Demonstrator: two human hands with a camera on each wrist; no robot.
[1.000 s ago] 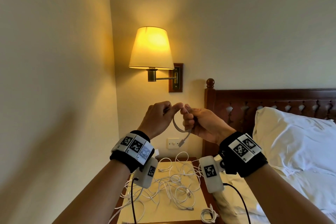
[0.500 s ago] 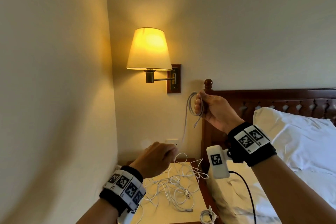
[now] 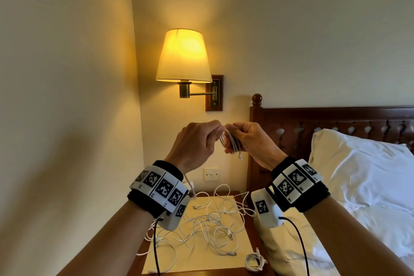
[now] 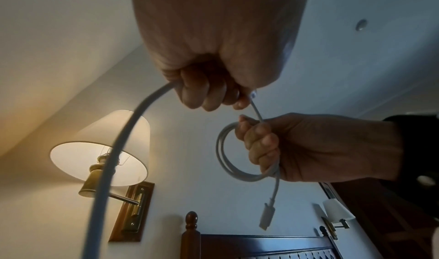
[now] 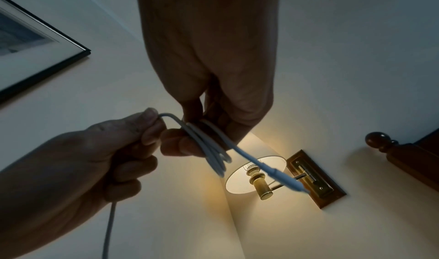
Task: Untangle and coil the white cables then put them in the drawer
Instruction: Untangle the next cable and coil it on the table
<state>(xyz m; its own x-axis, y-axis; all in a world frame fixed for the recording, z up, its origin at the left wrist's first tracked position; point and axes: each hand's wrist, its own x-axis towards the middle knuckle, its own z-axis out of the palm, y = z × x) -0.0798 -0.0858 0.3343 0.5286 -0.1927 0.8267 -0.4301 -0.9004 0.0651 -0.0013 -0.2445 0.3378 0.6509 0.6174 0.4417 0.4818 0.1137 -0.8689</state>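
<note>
Right hand [image 3: 251, 141]: raised, fingers curled round a small coil [image 4: 228, 156] of white cable; a plug end [image 4: 266, 216] dangles below the fingers.
Left hand [image 3: 197, 141]: level with the right and touching it at the fingertips, thumb and fingers pinching the same cable's free run [image 4: 114, 159], which drops past the left wrist.
Loose cables [image 3: 212, 224]: white tangle on the bedside table [image 3: 255, 244], below both hands.
Coiled cable [image 3: 254, 261]: small bundle at the table's edge, below the right wrist.
Wall lamp [image 3: 183, 56]: lit, above the hands.
Pillow [image 3: 358, 168]: right of the right hand.
</note>
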